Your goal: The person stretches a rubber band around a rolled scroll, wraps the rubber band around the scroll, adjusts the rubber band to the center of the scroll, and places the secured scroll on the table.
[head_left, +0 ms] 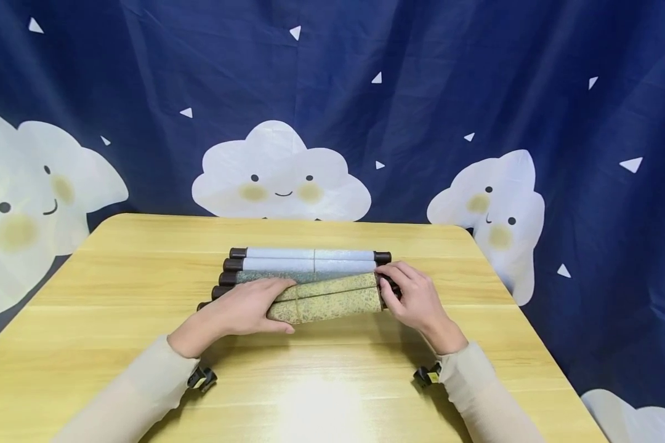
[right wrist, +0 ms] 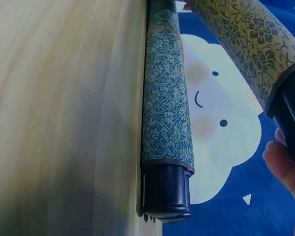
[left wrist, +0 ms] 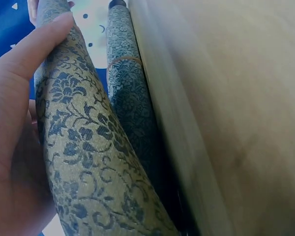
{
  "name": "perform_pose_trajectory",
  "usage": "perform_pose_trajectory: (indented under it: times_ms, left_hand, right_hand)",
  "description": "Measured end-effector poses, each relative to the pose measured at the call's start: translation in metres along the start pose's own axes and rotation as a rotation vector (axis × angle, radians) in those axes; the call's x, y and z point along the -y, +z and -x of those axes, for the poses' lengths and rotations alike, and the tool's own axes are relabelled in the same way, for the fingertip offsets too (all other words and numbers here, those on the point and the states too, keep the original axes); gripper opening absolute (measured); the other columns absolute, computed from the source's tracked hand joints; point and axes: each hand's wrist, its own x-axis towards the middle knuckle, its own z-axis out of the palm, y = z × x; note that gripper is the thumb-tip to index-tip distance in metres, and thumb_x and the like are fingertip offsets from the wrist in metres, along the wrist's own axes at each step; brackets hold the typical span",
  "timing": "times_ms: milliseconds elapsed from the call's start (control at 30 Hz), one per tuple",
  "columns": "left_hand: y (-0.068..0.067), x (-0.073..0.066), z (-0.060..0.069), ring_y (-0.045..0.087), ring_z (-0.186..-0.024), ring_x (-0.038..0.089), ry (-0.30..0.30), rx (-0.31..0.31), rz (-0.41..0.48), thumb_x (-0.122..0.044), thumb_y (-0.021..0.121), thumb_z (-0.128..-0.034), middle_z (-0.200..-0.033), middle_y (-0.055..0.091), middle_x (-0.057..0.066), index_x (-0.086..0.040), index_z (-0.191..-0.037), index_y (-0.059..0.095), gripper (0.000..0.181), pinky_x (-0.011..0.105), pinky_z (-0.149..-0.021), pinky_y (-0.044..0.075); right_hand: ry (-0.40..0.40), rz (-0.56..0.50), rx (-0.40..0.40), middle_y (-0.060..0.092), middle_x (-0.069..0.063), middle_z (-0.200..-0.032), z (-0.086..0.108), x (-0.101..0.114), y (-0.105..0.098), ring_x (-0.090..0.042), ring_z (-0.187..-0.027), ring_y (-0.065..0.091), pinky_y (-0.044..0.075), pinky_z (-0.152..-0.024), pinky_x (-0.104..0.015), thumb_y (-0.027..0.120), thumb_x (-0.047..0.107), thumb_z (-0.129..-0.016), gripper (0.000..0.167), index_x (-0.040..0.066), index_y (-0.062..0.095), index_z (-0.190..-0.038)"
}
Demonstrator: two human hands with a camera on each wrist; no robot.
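Note:
Two yellow hanging scrolls [head_left: 332, 301] with a dark floral pattern lie side by side between my hands, tilted across the row, a thin band round them. My left hand [head_left: 255, 306] grips them near the left end; the left wrist view shows its thumb across the patterned roll [left wrist: 83, 123]. At the other end, my right hand [head_left: 418, 298] holds the dark end knobs, with the rolls raised off the table in the right wrist view. Just behind lies a teal patterned scroll [right wrist: 167, 98], partly covered in the head view. My left hand hides part of the yellow rolls.
Two pale blue-white scrolls [head_left: 310, 253] with black knobs lie at the back of the row, a thin band across them. Everything sits on a light wooden table [head_left: 116, 277]. Behind its far edge hangs a dark blue curtain [head_left: 332, 74] with cloud faces.

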Motion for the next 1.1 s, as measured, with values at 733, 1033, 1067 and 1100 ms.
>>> perform_pose_trajectory:
  times_ms: [733, 1033, 1067, 1100]
  left_hand:
    - [-0.002, -0.02, -0.017, 0.055, -0.12, 0.036, 0.093, 0.028, -0.169, -0.065, 0.065, -0.0808, -0.136, 0.055, 0.016, -0.001, -0.14, 0.048, 0.089, 0.051, -0.101, 0.045]
    - [0.005, -0.028, -0.024, 0.053, -0.121, 0.034, 0.115, 0.045, -0.214, -0.068, 0.064, -0.0796, -0.132, 0.057, 0.015, -0.001, -0.139, 0.05, 0.09, 0.048, -0.103, 0.043]
    - [0.006, -0.029, -0.024, 0.053, -0.122, 0.035, 0.114, 0.049, -0.217, -0.068, 0.064, -0.0793, -0.133, 0.057, 0.014, -0.002, -0.14, 0.05, 0.091, 0.048, -0.103, 0.043]
    - [0.007, -0.029, -0.024, 0.052, -0.122, 0.035, 0.115, 0.053, -0.218, -0.068, 0.064, -0.0791, -0.133, 0.056, 0.015, -0.002, -0.14, 0.049, 0.091, 0.048, -0.104, 0.042]
  right_hand:
    - [0.11, 0.012, 0.463, 0.057, -0.003, -0.125, 0.027, -0.007, -0.028, -0.027, -0.107, 0.06, 0.051, -0.087, -0.049, 0.076, 0.064, -0.069, 0.087, 0.016, 0.055, -0.138]
    - [0.208, 0.026, 0.567, 0.058, -0.012, -0.128, 0.032, -0.006, -0.031, -0.033, -0.119, 0.054, 0.044, -0.101, -0.052, 0.079, 0.059, -0.071, 0.086, 0.01, 0.054, -0.137]
    - [0.216, 0.02, 0.57, 0.058, -0.012, -0.128, 0.033, -0.005, -0.032, -0.032, -0.12, 0.054, 0.043, -0.101, -0.051, 0.08, 0.058, -0.071, 0.086, 0.009, 0.054, -0.137]
    - [0.224, 0.013, 0.573, 0.058, -0.011, -0.128, 0.033, -0.005, -0.032, -0.031, -0.12, 0.053, 0.043, -0.102, -0.051, 0.081, 0.057, -0.07, 0.086, 0.008, 0.054, -0.136]
